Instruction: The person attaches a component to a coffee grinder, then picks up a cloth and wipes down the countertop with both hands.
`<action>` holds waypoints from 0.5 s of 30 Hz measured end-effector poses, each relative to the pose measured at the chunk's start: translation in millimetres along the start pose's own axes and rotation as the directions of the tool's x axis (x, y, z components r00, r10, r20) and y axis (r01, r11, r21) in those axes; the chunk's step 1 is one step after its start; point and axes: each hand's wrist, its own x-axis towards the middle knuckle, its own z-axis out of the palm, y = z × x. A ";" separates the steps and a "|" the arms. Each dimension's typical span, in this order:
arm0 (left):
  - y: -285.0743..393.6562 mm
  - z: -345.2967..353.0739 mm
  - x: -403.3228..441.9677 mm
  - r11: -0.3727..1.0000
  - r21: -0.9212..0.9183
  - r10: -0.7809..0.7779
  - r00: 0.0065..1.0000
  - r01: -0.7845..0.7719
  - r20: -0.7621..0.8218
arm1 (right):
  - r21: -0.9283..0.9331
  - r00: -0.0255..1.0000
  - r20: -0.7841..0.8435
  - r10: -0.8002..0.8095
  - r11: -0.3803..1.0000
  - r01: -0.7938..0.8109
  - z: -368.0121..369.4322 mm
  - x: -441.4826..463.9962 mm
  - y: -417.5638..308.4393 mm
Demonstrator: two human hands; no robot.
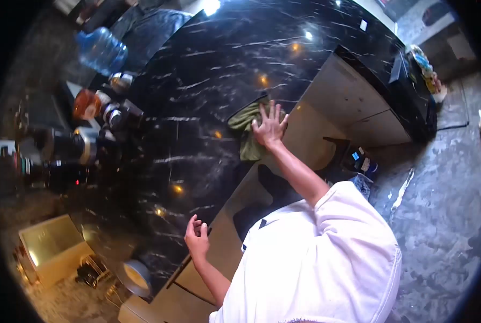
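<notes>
A green cloth [247, 119] lies bunched at the edge of the black marbled countertop [197, 70], part of it hanging over the edge. My right hand [270, 128] presses flat on the cloth, its fingers spread. Lower down, my left hand [197, 239] is by the counter's front edge, its fingers loosely curled and apart, with nothing in them.
A large clear blue bottle [103, 51] and several jars stand at the upper left. A bowl [134, 278] sits near the counter's lower end, beside an open box [57, 250]. Colourful packets [424, 67] are at the right. Cabinets [353, 97] line the counter's side.
</notes>
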 end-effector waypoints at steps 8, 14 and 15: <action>84.5 59.7 16.7 0.988 0.127 0.053 0.959 -0.091 0.277 | 0.475 0.586 -0.511 0.629 0.775 -0.417 21.1 122.0 91.9; 103.5 52.7 48.5 0.943 0.209 0.155 0.896 -0.260 0.417 | 0.254 0.809 -0.303 0.503 0.861 -0.440 24.8 95.6 89.0; 106.2 48.3 52.1 0.941 0.213 0.152 0.893 -0.261 0.423 | 0.222 0.839 -0.251 0.483 0.872 -0.436 17.5 85.8 84.5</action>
